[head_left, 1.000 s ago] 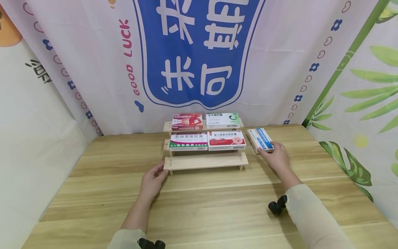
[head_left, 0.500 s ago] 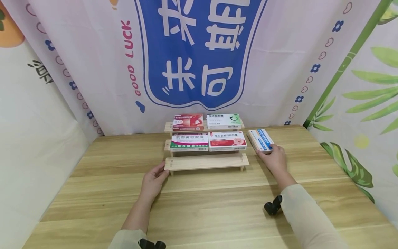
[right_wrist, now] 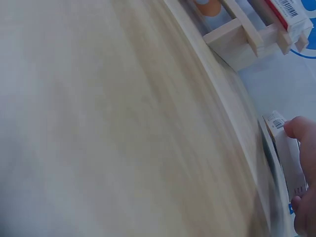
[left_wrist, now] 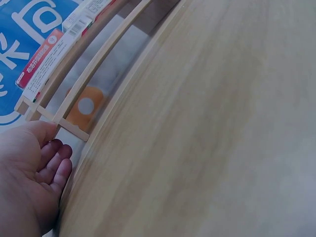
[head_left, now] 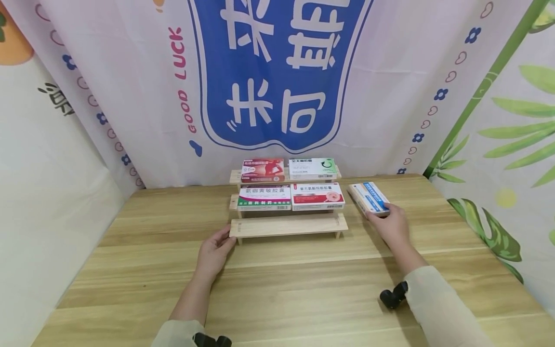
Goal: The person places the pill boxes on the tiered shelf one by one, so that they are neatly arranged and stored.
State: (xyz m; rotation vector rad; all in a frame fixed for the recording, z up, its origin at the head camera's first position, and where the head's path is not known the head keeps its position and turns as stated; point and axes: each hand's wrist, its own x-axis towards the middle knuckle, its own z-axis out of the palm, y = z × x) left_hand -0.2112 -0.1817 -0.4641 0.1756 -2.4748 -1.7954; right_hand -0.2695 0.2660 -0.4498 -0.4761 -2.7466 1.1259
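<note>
A stepped wooden display rack (head_left: 288, 226) stands on the table, its lowest step bare. My left hand (head_left: 213, 253) pinches the left end of that lowest step; in the left wrist view the hand (left_wrist: 29, 173) has its other fingers curled below the step. To the right of the rack, my right hand (head_left: 392, 224) grips the near end of a blue-and-white medicine box (head_left: 369, 197), thumb and fingers on its two sides. In the right wrist view a white side of the box (right_wrist: 289, 153) shows, with the thumb against it.
The middle step bears a purple-green-white medicine box (head_left: 263, 197) and a red-white one (head_left: 318, 196). On the top step sit a red box (head_left: 262, 170) and a green-white one (head_left: 312, 168). A printed cloth (head_left: 269, 72) hangs behind the wooden table (head_left: 277, 289).
The medicine box in my right hand has shifted slightly to the right, away from the rack, and turned a little. My left hand and the rack have stayed in place.
</note>
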